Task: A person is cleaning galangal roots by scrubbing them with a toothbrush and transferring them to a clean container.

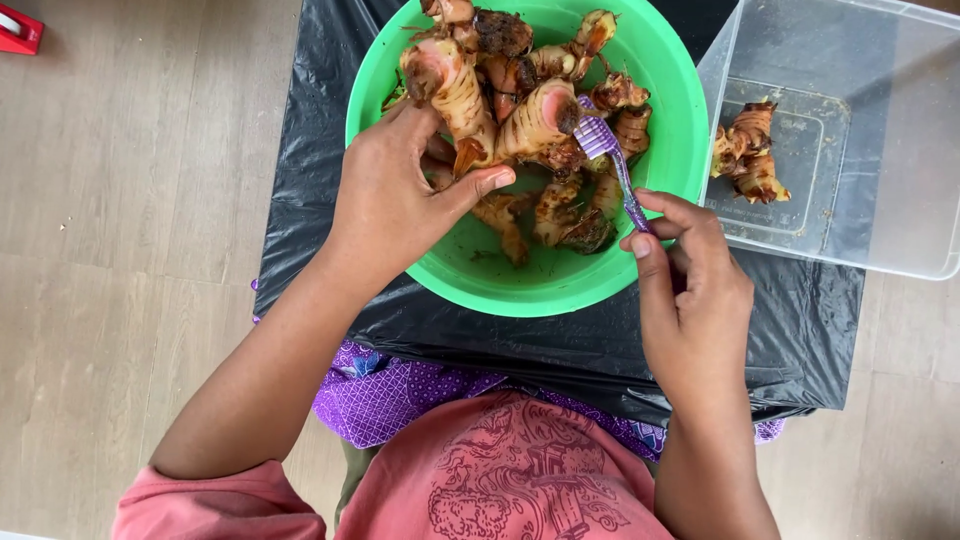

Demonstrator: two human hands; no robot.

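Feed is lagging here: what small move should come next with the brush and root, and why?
Probably sweep the purple toothbrush along the galangal root: its bristles already rest on the piece that the left hand steadies over the green bowl, with the right hand gripping the handle.

1. No labels, signs or screens show.
2. The only packaging is a clear rectangular plastic container [880, 120] at the upper right, just beside the green bowl, resting partly on black plastic sheeting [320, 150] and holding one knobbly brown root piece [745, 150].

- My left hand [395, 200] reaches forward, fingers [485, 183] curled in a loose grasp, thumb out.
- My right hand [690, 290] pinches shut, wrist bent inward toward the left hand.
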